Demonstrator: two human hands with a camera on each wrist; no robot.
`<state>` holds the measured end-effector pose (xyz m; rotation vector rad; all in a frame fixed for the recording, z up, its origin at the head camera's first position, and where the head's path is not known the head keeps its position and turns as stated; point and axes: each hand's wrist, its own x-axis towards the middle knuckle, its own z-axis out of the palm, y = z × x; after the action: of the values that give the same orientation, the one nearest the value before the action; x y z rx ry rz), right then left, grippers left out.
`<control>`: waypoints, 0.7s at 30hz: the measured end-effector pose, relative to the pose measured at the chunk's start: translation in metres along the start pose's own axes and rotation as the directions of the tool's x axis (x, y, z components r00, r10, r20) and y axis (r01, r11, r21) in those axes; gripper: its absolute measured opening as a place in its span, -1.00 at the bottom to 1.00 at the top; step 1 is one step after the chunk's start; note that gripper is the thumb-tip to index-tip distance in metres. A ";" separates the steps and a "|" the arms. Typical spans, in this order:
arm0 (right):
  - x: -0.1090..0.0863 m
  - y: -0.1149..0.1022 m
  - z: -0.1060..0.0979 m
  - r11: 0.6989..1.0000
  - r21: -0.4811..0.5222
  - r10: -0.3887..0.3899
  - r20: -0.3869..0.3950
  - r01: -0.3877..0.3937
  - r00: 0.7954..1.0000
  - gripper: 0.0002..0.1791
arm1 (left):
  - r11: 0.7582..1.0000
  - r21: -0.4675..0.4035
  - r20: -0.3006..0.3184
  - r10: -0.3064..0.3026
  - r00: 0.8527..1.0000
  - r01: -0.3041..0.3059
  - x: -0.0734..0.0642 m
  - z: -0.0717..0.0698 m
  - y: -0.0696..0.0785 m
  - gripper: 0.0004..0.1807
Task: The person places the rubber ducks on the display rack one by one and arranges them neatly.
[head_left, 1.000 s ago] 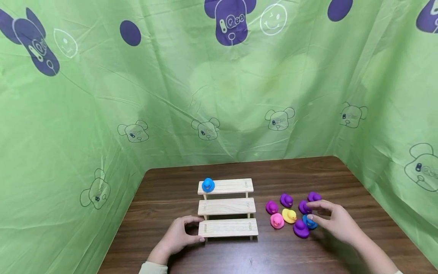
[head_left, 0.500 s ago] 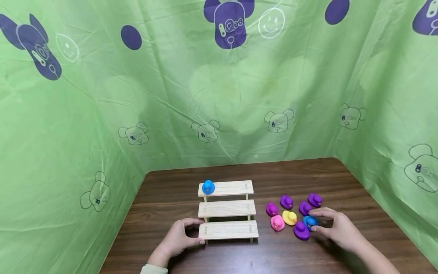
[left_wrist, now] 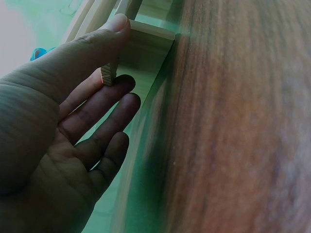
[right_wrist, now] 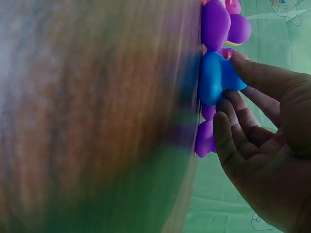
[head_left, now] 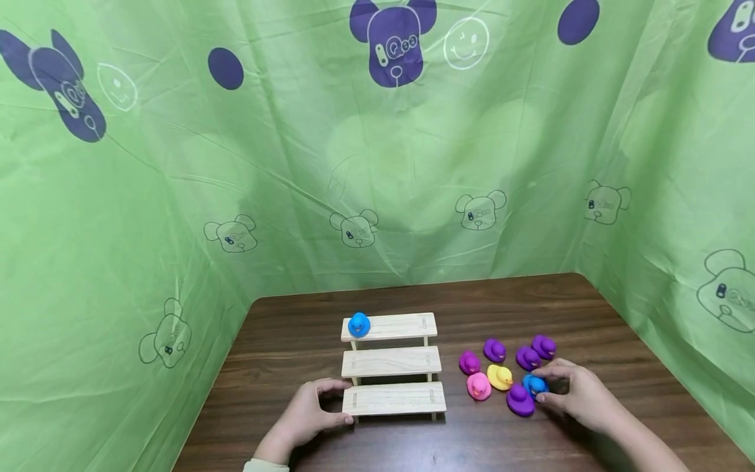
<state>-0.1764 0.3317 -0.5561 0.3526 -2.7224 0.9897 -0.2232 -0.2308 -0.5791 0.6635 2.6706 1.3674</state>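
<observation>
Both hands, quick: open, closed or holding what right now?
Left hand: holding the lowest wooden shelf by its left end.
Right hand: pinching the blue rubber duck off the shelves.

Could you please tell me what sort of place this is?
Probably a curtained work booth: green printed sheeting hangs on three sides of a brown table holding a stepped stand and toy ducks.

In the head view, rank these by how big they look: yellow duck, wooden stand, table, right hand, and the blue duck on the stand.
1. Table
2. Wooden stand
3. Right hand
4. Yellow duck and blue duck on the stand: too alike to rank.
</observation>
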 end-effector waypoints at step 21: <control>0.001 0.002 0.004 0.999 -0.017 0.039 0.031 -0.039 0.999 -0.60 | 0.999 0.040 -0.021 0.015 1.000 -0.014 0.001 -0.001 0.000 -0.41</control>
<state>-0.1784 0.3304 -0.5596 0.3156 -2.7737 0.9793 -0.2243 -0.2309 -0.5788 0.6765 2.7216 1.3362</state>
